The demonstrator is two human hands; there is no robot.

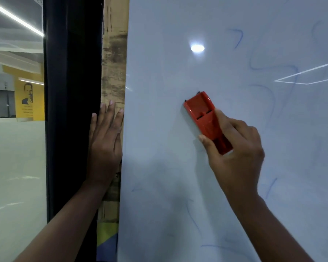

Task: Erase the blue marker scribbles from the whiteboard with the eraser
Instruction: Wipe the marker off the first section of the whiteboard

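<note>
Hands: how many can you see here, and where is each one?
2. The left hand rests flat, fingers straight, beside the whiteboard's left edge. The right hand grips the red eraser against the board.

two bare forearms, left hand, right hand; short fingernails.

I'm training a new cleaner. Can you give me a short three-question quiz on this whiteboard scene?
1. True or false: the right hand grips the red plastic eraser.
2. What does the flat left hand rest on: (a) the white glossy whiteboard, (b) the surface beside the whiteboard's left edge, (c) the eraser?
3. Fill in: faint blue marker scribbles remain up and to the ____ of the eraser.

Key: 1 true; 2 b; 3 right.
</note>
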